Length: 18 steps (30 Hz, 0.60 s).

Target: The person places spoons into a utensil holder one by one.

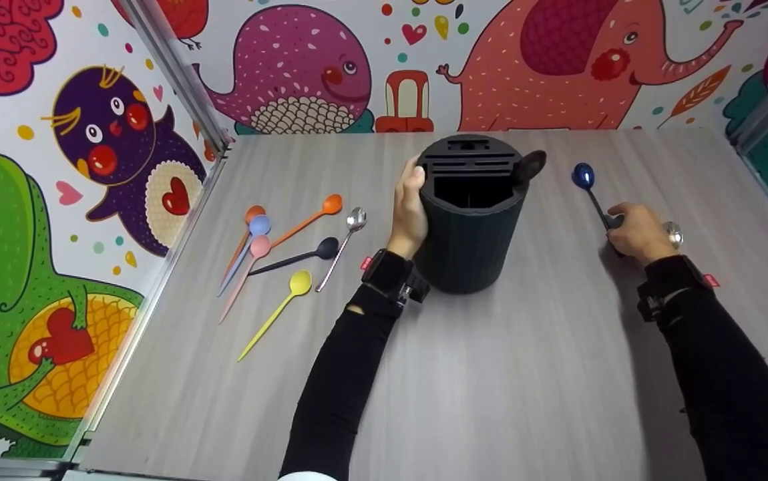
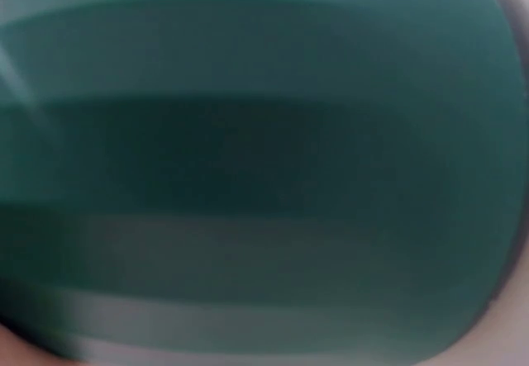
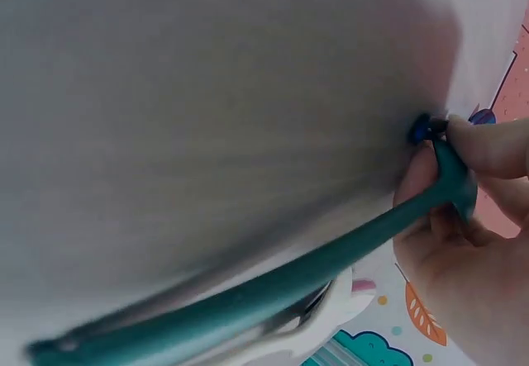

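Observation:
My left hand grips the left side of a dark green utensil holder, thumb at its rim. The holder stands tilted on the table and fills the left wrist view as a ribbed green wall. A dark brown spoon sticks out of its right side. At the right, my right hand pinches a dark green spoon near its bowl, handle trailing back under the wrist. A blue spoon lies just beyond the fingertips; whether they touch its handle I cannot tell.
A silver spoon bowl shows right of my right hand. Several spoons lie at the left, among them a yellow spoon, a pink spoon, a black spoon and a silver spoon. Illustrated walls border the table.

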Motion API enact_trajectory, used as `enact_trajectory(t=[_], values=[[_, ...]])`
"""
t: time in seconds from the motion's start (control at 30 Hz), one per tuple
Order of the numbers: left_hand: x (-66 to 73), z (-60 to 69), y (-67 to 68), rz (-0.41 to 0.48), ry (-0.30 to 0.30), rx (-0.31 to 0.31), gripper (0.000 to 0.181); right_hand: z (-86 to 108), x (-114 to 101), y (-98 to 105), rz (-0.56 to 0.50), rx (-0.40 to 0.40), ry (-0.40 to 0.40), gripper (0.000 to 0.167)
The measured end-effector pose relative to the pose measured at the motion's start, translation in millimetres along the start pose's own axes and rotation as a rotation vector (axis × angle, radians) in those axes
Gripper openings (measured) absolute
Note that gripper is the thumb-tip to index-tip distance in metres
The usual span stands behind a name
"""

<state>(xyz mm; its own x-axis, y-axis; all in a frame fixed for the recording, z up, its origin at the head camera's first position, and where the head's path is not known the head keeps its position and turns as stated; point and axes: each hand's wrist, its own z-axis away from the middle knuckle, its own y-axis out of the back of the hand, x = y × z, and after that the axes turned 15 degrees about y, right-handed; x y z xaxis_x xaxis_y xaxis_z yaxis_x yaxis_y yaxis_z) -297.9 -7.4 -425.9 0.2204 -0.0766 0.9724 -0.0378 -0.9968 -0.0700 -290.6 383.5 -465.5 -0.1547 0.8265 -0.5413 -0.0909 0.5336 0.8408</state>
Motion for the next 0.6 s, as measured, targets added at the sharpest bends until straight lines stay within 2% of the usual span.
enact_trajectory(t=[0.1, 0.17, 0.33, 0.6], values=[[0.1, 0.0, 0.2, 0.004, 0.004, -0.002, 0.066, -0.9, -1, 0, -0.013, 0.0, -0.001, 0.058], [0.0, 0.2, 0.2, 0.007, 0.009, -0.003, 0.067, -0.7, -2, 0, -0.058, 0.012, -0.022, 0.055], [-0.1, 0.1, -0.1, 0.009, 0.019, -0.005, 0.068, -0.7, -5, 0, -0.149, 0.083, -0.095, 0.048], [0.7, 0.2, -0.4, 0.01, 0.027, 0.0, 0.068, -0.4, -16, -1, -0.092, 0.142, -0.065, 0.039]])
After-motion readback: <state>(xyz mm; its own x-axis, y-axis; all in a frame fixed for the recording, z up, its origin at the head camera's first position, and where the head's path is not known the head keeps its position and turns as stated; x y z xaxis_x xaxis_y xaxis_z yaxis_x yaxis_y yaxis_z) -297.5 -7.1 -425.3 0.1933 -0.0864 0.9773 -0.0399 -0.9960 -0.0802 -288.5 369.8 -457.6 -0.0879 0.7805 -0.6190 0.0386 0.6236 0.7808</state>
